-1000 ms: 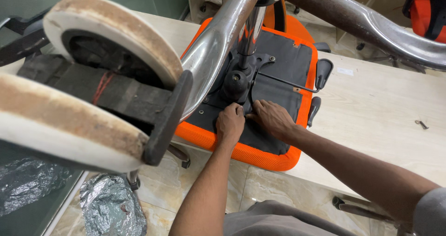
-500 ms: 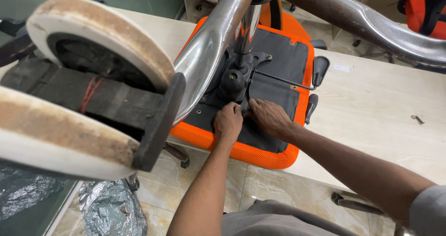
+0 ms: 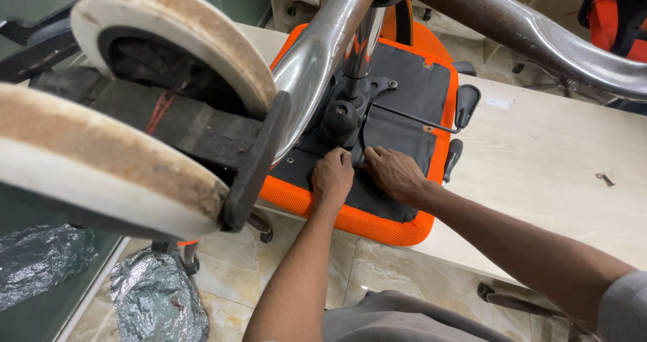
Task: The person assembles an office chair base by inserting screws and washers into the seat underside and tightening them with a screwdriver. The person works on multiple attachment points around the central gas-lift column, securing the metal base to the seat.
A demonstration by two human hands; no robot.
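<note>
Both hands on upturned orange chair seat [image 3: 418,231] atop counter [image 3: 539,173]: left hand [image 3: 332,178] clenched, right hand [image 3: 394,173] pressing flat, possibly pinching something small.

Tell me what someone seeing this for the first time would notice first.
Probably the worn caster wheels, huge at upper left on the chrome chair base. Then the orange seat lying upside down on the pale table, with the left hand and right hand together on its black underside.
</note>
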